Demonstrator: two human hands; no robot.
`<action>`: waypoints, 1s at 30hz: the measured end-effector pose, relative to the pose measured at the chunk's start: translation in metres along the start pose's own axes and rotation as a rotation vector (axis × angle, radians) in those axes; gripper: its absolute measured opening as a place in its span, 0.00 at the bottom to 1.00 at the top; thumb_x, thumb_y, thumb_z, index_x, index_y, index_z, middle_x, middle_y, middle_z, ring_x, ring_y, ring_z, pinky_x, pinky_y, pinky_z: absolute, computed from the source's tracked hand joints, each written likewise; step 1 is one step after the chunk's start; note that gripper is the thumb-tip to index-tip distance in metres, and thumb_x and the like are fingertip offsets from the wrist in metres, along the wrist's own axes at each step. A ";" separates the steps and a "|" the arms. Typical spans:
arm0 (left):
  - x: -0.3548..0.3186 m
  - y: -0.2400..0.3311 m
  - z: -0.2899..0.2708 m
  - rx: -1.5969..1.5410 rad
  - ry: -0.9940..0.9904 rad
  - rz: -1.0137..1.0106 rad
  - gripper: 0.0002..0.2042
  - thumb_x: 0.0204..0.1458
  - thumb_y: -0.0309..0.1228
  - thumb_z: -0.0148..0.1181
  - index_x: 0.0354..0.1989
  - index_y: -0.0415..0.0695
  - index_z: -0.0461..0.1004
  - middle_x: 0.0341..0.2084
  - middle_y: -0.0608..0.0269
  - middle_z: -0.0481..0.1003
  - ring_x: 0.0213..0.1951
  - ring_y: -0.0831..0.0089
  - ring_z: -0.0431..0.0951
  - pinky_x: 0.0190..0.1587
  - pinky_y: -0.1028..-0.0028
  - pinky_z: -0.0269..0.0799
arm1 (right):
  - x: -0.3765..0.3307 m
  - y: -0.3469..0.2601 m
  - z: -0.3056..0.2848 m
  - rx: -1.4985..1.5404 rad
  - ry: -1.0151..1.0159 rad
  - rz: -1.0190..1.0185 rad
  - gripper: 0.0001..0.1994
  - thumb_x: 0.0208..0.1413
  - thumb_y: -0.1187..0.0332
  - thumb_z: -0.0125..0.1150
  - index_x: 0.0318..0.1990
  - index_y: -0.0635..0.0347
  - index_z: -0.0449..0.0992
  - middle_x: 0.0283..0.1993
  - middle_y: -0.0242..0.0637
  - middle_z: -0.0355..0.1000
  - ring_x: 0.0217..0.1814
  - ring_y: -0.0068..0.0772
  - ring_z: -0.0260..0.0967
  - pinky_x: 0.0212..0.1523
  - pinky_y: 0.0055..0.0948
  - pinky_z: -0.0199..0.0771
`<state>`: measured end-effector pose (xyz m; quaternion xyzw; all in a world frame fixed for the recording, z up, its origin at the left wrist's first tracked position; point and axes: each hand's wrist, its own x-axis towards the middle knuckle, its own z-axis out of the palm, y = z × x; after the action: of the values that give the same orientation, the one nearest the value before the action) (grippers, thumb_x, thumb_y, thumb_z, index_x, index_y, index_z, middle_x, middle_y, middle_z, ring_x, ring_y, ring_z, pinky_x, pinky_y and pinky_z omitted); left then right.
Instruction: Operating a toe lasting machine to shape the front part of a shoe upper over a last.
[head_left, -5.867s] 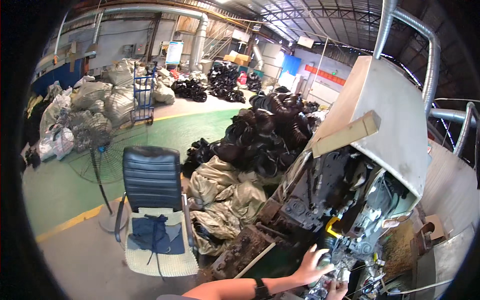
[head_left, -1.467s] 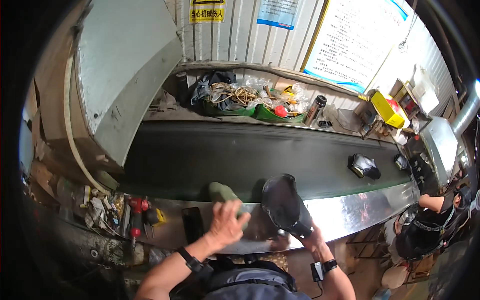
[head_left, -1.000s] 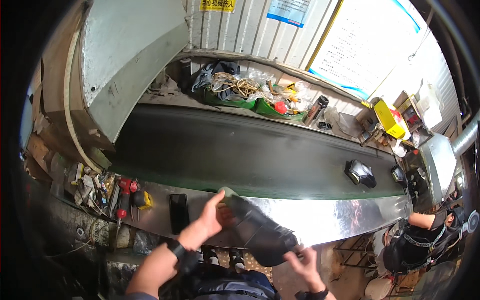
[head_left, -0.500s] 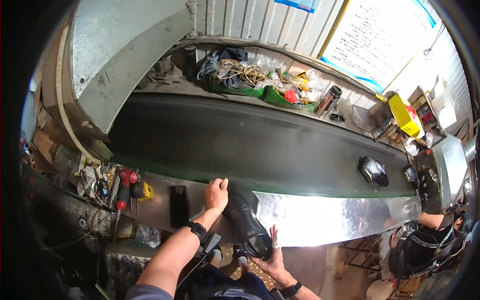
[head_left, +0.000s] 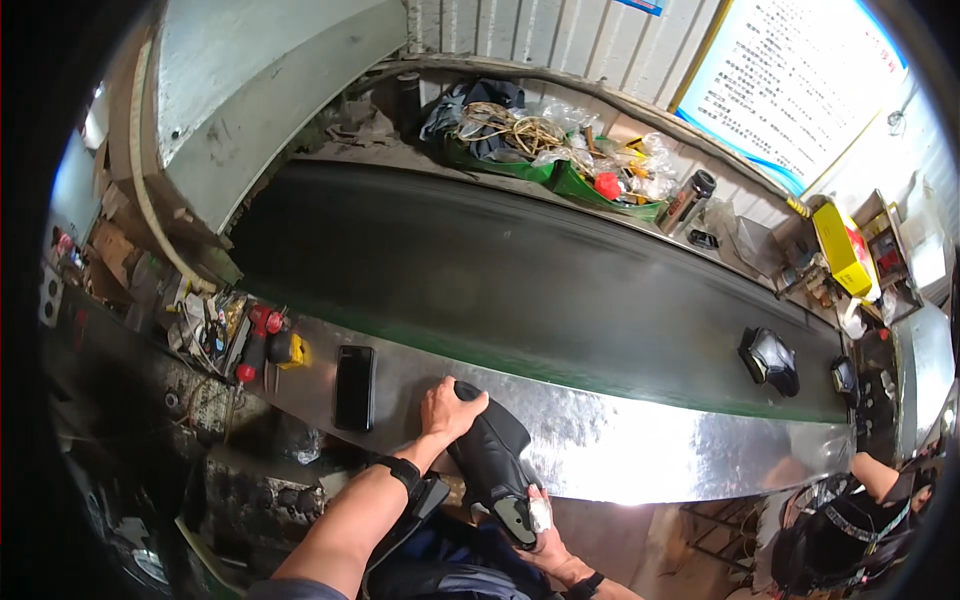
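I hold a black shoe point(head_left: 490, 455) at a slant over the near edge of the metal ledge. Its far end is gripped by my left hand point(head_left: 449, 410), with the thumb laid over the top. Around the near end, beside a grey hard piece in the shoe's opening, my right hand point(head_left: 545, 540) is closed. Something white covers part of a right finger or thumb. The right fingers under the shoe are hidden. Left of my left hand, a dark phone point(head_left: 355, 387) lies on the ledge.
Beyond the ledge point(head_left: 620, 450) runs a dark conveyor belt point(head_left: 500, 270), with black shoes point(head_left: 769, 361) at its right. A red power tool point(head_left: 258, 340) and a yellow-black object point(head_left: 291, 350) lie left. Green bins point(head_left: 600, 192) and a flask point(head_left: 688, 200) line the back. Another person point(head_left: 850, 530) sits right.
The whole view has shifted. My left hand, a closed fist at the shoe's far end before, now has its thumb over the shoe. The shoe has turned slightly, and my right hand stays at its near end.
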<state>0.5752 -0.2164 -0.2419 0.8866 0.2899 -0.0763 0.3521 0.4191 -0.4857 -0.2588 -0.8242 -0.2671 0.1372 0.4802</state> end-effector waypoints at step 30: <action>-0.503 -0.343 -0.377 -1.883 1.013 -0.076 0.23 0.67 0.48 0.43 0.48 0.42 0.77 0.40 0.56 0.81 0.41 0.62 0.81 0.51 0.58 0.77 | 0.019 -0.402 0.317 0.823 -0.846 0.138 0.06 0.59 0.70 0.69 0.39 0.63 0.81 0.36 0.24 0.77 0.35 0.14 0.68 0.39 0.20 0.69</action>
<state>-0.0586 0.0044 0.0090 0.1768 0.3719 0.5445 0.7307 0.1578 -0.0885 -0.0696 -0.4596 -0.3059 0.5768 0.6021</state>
